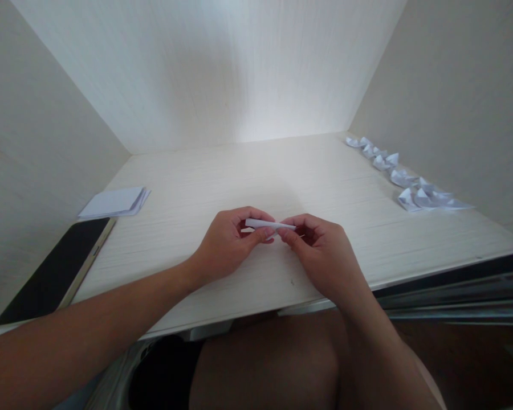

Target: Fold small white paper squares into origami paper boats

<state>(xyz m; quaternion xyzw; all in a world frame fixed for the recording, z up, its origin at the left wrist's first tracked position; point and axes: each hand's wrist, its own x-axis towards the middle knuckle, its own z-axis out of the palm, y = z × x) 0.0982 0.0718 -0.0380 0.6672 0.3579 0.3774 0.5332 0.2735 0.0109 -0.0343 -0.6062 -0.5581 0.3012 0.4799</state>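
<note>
A small folded piece of white paper (260, 224) is held between both hands above the near middle of the desk. My left hand (235, 236) pinches its left part, thumb in front and fingers behind. At the other end, my right hand (314, 236) grips the paper the same way, its thumb close to the left thumb. The paper is seen nearly edge-on, and the fingers hide part of it, so its full shape cannot be made out.
Several folded white paper boats (404, 179) stand in a row along the right wall. A stack of white paper sheets (113, 202) lies at the left, behind a dark flat phone-like device (60, 267). Walls enclose the pale desk (239, 176) on three sides.
</note>
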